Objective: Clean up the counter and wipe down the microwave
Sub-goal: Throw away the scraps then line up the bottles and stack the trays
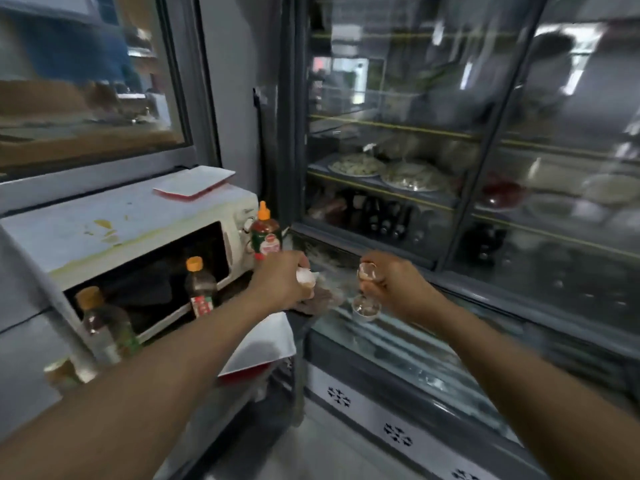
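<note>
red-labelled sauce bottle (266, 233), writing blurred, microwave (138, 233)

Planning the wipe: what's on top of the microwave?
On the microwave: a white tray with a red underside at the back right corner, plus yellowish stains. The left end is out of view.

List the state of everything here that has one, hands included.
left hand: closed on a white eggshell
right hand: gripping small glasses
microwave: door shut, top stained yellow
sauce bottle: upright, capped
fridge cabinet: glass doors shut
</note>
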`<state>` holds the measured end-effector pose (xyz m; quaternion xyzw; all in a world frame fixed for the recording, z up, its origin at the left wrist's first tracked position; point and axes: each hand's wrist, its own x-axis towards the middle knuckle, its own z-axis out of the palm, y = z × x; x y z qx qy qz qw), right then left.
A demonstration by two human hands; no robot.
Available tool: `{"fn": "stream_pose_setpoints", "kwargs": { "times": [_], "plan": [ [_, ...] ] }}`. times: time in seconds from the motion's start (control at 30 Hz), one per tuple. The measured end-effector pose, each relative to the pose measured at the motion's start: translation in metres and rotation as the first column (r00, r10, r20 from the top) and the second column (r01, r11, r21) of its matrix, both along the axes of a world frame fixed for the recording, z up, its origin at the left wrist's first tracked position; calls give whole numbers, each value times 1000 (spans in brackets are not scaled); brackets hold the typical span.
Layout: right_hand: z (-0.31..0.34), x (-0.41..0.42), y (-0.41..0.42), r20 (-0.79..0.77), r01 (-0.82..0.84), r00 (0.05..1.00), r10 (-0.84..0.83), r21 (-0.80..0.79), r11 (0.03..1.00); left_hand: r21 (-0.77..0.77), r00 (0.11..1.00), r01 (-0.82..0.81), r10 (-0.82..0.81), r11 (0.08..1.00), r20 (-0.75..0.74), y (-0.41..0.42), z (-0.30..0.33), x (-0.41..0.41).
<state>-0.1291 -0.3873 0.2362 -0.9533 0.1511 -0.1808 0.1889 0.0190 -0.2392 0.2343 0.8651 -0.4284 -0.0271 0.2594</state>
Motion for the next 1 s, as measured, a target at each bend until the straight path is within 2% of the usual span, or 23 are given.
{"fn": "stream_pose_setpoints", "kwargs": {
  "times": [0.27, 0.4, 0.63, 0.87, 1.0],
  "plan": [
    [-2, -177, -43, -25, 335, 942, -334, 26, 942, 34, 940, 342, -341, 939, -20, -96, 9, -139],
    [-1, -280, -52, 6, 438, 899, -438, -15, 899, -3, 895, 446, -446, 895, -32, -135, 8, -233],
    [-17, -459, -58, -8, 599, 801, -599, -24, 801, 32, 781, 622, -618, 782, -88, -180, -5, -410],
    [-34, -647, -40, -90, 765, 640, -763, -8, 643, 23, 613, 788, -780, 616, -122, -206, -26, -592],
    [-38, -742, -15, -105, 870, 491, -865, 8, 493, 32, 504, 863, -853, 504, -137, -214, -33, -689]
  ]
}}
